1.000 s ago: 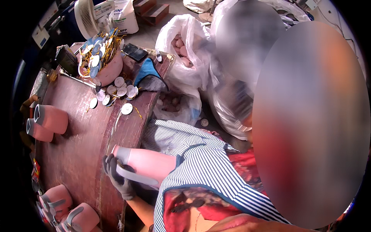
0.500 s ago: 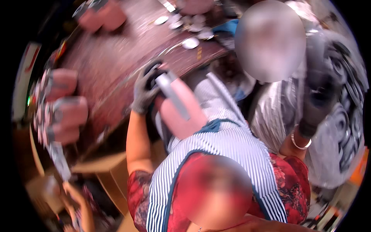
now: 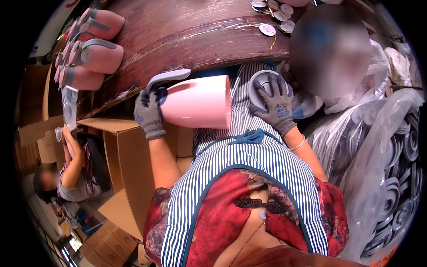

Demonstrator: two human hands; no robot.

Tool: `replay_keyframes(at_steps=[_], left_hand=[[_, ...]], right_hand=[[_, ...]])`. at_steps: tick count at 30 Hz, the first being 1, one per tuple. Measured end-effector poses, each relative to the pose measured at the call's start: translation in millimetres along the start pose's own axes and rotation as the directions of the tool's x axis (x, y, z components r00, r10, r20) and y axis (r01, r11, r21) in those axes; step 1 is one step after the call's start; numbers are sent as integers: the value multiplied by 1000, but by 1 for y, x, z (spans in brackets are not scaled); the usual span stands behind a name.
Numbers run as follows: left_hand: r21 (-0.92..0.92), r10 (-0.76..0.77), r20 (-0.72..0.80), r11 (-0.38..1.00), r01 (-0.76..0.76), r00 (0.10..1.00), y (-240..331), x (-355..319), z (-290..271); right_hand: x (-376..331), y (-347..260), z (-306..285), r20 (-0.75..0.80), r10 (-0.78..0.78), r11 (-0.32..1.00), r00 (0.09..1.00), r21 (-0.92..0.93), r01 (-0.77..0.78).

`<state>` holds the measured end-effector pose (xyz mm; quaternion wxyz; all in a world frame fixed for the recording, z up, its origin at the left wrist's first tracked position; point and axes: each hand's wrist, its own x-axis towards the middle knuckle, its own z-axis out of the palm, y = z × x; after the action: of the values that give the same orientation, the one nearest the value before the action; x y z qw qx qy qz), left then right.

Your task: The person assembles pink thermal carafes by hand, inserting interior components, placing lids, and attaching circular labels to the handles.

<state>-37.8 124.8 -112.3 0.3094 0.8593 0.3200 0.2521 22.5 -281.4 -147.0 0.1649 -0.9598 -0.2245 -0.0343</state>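
Observation:
My left hand [image 3: 150,115], in a grey glove, grips a pink plastic pitcher [image 3: 198,101] by its base end, next to the grey handle [image 3: 171,78]. The pitcher lies sideways in front of my striped apron, its wide mouth turned to the right. Gloved likewise, my right hand [image 3: 276,104] has its fingers spread over a round grey lid [image 3: 257,85] and grips it beside the pitcher's mouth. Lid and pitcher are apart. Part of the lid is hidden behind the fingers.
Several pink pitchers [image 3: 102,58] with grey handles stand at the table's [image 3: 178,31] left end. Round tags [image 3: 267,30] lie at its far right. A clear bag of grey parts [image 3: 391,191] is at my right, an open carton [image 3: 129,164] at my left. Another person [image 3: 75,173] works far left.
My right hand has come from the bag on the right to my lap with a grey lid. The pitcher in my left hand has turned, its mouth now facing right.

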Motion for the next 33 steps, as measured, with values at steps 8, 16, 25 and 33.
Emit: replay_keyframes(at_steps=[8,16,25,33], left_hand=[[-426,-75,241,887,175,968,86,-22,24],[-478,21,97,878,28,995,132,-13,8],[197,957,-127,283,-939,262,190,-29,-42],[325,926,-81,374,-869,368,176,3,-61]], right_hand=[[36,-41,-85,-441,-120,553,889,715,429],[40,-42,-88,-522,-158,536,839,668,516],[63,-45,-59,483,-84,-474,872,750,-461],[65,-57,13,570,-120,-475,813,686,-551]])
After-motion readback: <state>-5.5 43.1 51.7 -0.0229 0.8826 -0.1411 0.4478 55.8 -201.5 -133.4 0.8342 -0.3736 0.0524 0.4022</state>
